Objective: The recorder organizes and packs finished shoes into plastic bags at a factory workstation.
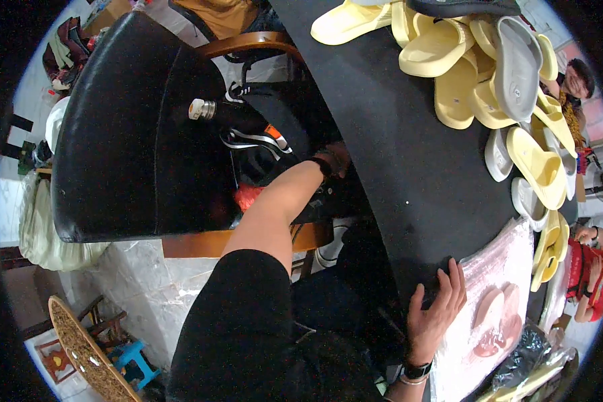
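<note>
My left hand (pixel 338 159), with a black band at the wrist, reaches into the dark gap between the black leather chair (pixel 120 134) and the table. Shadow hides its fingers, so I cannot tell what it touches. Next to that arm, a black bag (pixel 278 110) with white-edged straps lies on the chair, beside a bottle with a pale cap (pixel 202 109) and something red (pixel 248 197). My right hand (pixel 439 311), wearing a watch, is open with its fingers spread at the table's near edge. It lies against a clear plastic pack of pink slippers (pixel 494 308).
Yellow slippers (pixel 435 50) and grey slippers (pixel 518 70) are heaped along the far side of the black table (pixel 409 161). Black plastic wrapping (pixel 526 355) lies at lower right. A blue stool (pixel 136 364) stands on the floor at lower left. A person in red (pixel 591 281) is beyond the table.
</note>
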### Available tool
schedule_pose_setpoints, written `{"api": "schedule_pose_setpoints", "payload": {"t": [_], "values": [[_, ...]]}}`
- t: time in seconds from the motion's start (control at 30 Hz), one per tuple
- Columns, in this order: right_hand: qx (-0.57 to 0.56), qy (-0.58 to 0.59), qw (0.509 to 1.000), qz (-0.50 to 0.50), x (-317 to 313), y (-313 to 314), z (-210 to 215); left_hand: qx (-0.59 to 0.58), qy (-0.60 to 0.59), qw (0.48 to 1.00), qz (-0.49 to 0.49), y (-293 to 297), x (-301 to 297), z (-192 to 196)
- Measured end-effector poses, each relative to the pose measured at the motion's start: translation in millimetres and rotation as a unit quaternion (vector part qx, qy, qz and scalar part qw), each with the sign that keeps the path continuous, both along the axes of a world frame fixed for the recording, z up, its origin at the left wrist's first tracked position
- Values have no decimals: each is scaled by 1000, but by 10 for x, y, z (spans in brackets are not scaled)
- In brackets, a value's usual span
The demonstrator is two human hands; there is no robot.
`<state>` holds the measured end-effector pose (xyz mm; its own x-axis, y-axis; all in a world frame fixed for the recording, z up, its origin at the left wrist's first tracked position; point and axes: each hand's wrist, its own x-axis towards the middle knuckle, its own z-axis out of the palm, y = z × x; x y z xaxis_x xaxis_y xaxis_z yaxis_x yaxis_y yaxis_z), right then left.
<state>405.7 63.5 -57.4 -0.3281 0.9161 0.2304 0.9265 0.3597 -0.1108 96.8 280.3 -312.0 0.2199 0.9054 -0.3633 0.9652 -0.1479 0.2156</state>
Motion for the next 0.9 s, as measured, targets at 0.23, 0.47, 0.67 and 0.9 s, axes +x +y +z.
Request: {"api": "schedule_pose_setpoints", "payload": {"t": [0.23, 0.47, 0.67, 0.9], "values": [[14, -2, 1000, 3, -19, 3, -1, -15, 19, 1000, 1, -165, -196, 551], [31, 5, 999, 10, -22, -58, 27, 214, -48, 970, 103, -1079, -453, 1253], [37, 28, 999, 18, 33, -122, 54, 287, -188, 934, 102, -2099, 217, 1621], [30, 159, 986, 40, 48, -192, 278, 64, -302, 948, -78, -2634, 877, 2007]]}}
